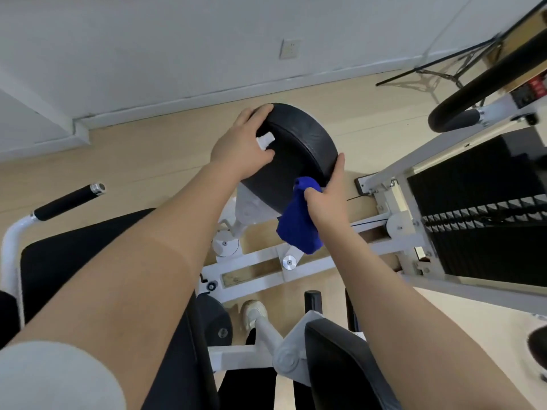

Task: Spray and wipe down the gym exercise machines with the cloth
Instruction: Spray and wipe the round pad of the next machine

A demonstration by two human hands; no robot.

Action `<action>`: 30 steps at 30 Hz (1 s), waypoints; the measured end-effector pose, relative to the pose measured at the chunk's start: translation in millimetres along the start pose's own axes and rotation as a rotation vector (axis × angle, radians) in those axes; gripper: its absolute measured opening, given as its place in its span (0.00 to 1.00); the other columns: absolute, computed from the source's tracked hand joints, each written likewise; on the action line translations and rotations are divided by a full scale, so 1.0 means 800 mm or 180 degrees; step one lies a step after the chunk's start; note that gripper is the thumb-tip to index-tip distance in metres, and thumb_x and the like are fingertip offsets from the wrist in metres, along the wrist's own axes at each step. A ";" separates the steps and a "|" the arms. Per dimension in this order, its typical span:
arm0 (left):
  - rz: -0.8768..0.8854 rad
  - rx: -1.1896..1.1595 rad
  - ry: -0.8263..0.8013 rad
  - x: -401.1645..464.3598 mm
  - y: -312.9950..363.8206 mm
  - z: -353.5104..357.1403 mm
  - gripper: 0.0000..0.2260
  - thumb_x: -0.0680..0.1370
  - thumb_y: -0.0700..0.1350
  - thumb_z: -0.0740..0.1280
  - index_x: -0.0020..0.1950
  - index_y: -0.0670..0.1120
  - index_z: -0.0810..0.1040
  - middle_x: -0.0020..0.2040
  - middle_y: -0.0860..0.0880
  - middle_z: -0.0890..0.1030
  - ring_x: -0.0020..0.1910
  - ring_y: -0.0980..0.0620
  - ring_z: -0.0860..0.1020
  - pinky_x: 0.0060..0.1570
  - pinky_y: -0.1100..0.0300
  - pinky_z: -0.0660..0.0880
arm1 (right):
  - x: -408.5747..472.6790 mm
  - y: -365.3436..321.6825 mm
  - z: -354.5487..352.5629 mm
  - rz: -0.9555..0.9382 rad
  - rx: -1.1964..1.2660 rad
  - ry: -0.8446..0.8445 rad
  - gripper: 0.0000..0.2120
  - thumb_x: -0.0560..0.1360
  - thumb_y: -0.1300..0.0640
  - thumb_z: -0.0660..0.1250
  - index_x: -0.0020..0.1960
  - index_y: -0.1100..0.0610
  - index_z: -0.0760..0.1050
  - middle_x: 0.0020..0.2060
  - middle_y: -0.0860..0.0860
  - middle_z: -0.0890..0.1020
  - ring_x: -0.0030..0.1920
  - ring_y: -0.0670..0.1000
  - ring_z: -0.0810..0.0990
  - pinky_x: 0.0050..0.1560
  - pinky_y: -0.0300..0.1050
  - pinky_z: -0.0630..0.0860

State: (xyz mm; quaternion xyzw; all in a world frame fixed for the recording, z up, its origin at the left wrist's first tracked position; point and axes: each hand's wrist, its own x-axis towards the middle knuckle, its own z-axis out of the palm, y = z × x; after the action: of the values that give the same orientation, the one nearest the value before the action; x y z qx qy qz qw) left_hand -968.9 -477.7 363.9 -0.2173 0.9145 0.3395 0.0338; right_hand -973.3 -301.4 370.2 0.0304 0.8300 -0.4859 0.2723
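A black round roller pad (299,149) of a white-framed gym machine (257,264) stands in front of me. My left hand (241,146) rests on the pad's left side and grips a small white spray bottle (265,142), whose nozzle shows between thumb and fingers. My right hand (327,199) holds a blue cloth (297,229) bunched against the pad's lower right edge, with fingers stretched up along the rim. Most of the cloth hangs below the hand.
A black weight stack (485,208) in a white frame stands at the right. Black seat pads (74,258) lie at lower left, with a black handle grip (68,202). Another padded bar (485,84) crosses the upper right. My shoe (253,313) is on the wooden floor.
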 end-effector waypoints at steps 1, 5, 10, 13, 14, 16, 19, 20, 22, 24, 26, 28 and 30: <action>-0.0008 0.0055 -0.0006 -0.002 -0.002 0.000 0.34 0.73 0.45 0.67 0.76 0.57 0.57 0.75 0.54 0.60 0.69 0.50 0.67 0.59 0.55 0.70 | 0.002 0.000 -0.002 0.0006 -0.0029 0.0031 0.40 0.75 0.65 0.59 0.77 0.47 0.41 0.40 0.37 0.66 0.41 0.43 0.73 0.44 0.41 0.73; -0.0122 -0.0014 -0.0034 -0.012 -0.006 -0.003 0.34 0.73 0.46 0.66 0.76 0.57 0.55 0.77 0.55 0.57 0.72 0.52 0.63 0.63 0.58 0.65 | 0.012 -0.007 -0.009 0.0039 0.0025 0.0027 0.35 0.74 0.64 0.58 0.76 0.49 0.49 0.44 0.42 0.73 0.43 0.50 0.76 0.40 0.42 0.73; -0.0550 -0.0582 0.0141 -0.025 -0.003 -0.003 0.33 0.74 0.50 0.66 0.76 0.50 0.57 0.74 0.50 0.64 0.67 0.45 0.71 0.62 0.50 0.71 | -0.006 -0.037 -0.034 -0.0764 0.0313 0.0843 0.21 0.74 0.66 0.58 0.64 0.55 0.60 0.42 0.45 0.73 0.40 0.39 0.75 0.41 0.31 0.70; -0.0924 -0.1230 0.0309 -0.036 0.005 0.003 0.30 0.75 0.53 0.66 0.75 0.49 0.60 0.71 0.46 0.68 0.50 0.48 0.81 0.40 0.68 0.76 | 0.016 -0.057 -0.045 -0.1381 0.0200 0.0956 0.10 0.76 0.61 0.62 0.55 0.53 0.65 0.46 0.43 0.74 0.44 0.37 0.75 0.46 0.33 0.71; -0.1021 -0.1328 0.0293 -0.040 0.011 0.005 0.28 0.76 0.54 0.65 0.74 0.49 0.62 0.67 0.44 0.73 0.41 0.53 0.81 0.31 0.72 0.71 | 0.026 -0.056 -0.043 -0.1415 -0.0018 0.0739 0.08 0.77 0.58 0.62 0.54 0.51 0.67 0.48 0.45 0.74 0.45 0.39 0.74 0.48 0.36 0.71; -0.1073 -0.1500 0.0278 -0.043 0.023 0.010 0.25 0.77 0.55 0.64 0.72 0.49 0.66 0.58 0.43 0.79 0.29 0.57 0.77 0.29 0.69 0.68 | 0.034 -0.040 -0.037 -0.1404 -0.0465 0.0150 0.08 0.78 0.54 0.62 0.57 0.51 0.71 0.55 0.47 0.72 0.50 0.40 0.72 0.54 0.40 0.70; -0.1071 -0.1800 0.0329 -0.038 0.041 0.017 0.22 0.76 0.55 0.65 0.68 0.50 0.69 0.50 0.45 0.79 0.27 0.56 0.76 0.30 0.67 0.69 | 0.027 -0.009 -0.036 -0.1783 -0.1038 -0.0183 0.18 0.74 0.48 0.61 0.62 0.53 0.73 0.62 0.50 0.64 0.59 0.51 0.69 0.62 0.45 0.68; -0.1087 -0.1889 0.0358 -0.035 0.044 0.019 0.21 0.76 0.54 0.65 0.67 0.50 0.69 0.52 0.47 0.79 0.27 0.56 0.76 0.30 0.67 0.70 | 0.027 -0.004 -0.038 -0.1916 -0.1199 -0.0156 0.19 0.73 0.49 0.60 0.62 0.53 0.74 0.62 0.52 0.65 0.59 0.55 0.70 0.61 0.47 0.69; -0.1091 -0.2016 0.0432 -0.030 0.047 0.024 0.23 0.75 0.54 0.67 0.67 0.50 0.69 0.59 0.49 0.78 0.30 0.53 0.78 0.35 0.64 0.74 | 0.035 -0.012 -0.047 -0.1980 -0.1307 -0.0003 0.17 0.74 0.54 0.58 0.60 0.54 0.76 0.59 0.55 0.70 0.53 0.58 0.73 0.55 0.50 0.72; -0.1061 -0.2100 0.0402 -0.028 0.049 0.029 0.27 0.71 0.57 0.69 0.68 0.52 0.69 0.63 0.52 0.75 0.44 0.47 0.81 0.45 0.56 0.78 | 0.058 -0.038 -0.053 -0.1917 -0.1378 0.0039 0.16 0.74 0.62 0.57 0.58 0.55 0.78 0.52 0.54 0.73 0.49 0.54 0.74 0.51 0.46 0.72; -0.1070 -0.2124 0.0353 -0.027 0.053 0.031 0.29 0.69 0.58 0.70 0.67 0.52 0.70 0.62 0.52 0.76 0.45 0.48 0.81 0.46 0.53 0.79 | 0.094 -0.068 -0.056 -0.1685 -0.1466 -0.0108 0.16 0.75 0.64 0.56 0.56 0.55 0.79 0.49 0.53 0.72 0.45 0.49 0.72 0.49 0.41 0.69; -0.1078 -0.2138 0.0388 -0.025 0.056 0.034 0.26 0.71 0.55 0.70 0.67 0.51 0.71 0.61 0.52 0.76 0.30 0.52 0.78 0.38 0.56 0.76 | 0.130 -0.082 -0.054 -0.1325 -0.1234 -0.0265 0.12 0.74 0.63 0.59 0.49 0.57 0.80 0.42 0.51 0.70 0.38 0.46 0.69 0.43 0.36 0.67; -0.1175 -0.2213 0.0503 -0.024 0.059 0.037 0.23 0.73 0.51 0.71 0.66 0.50 0.71 0.58 0.54 0.77 0.26 0.52 0.74 0.38 0.56 0.75 | 0.141 -0.087 -0.057 -0.0676 -0.0270 -0.0744 0.06 0.72 0.62 0.62 0.36 0.61 0.72 0.32 0.51 0.67 0.30 0.46 0.64 0.33 0.36 0.65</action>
State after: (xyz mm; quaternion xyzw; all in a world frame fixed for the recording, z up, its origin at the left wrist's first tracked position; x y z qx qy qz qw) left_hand -974.0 -419.7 373.5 -0.4019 0.6905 0.5992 -0.0517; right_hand -1110.7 -324.2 387.9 -0.1258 0.8110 -0.4767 0.3151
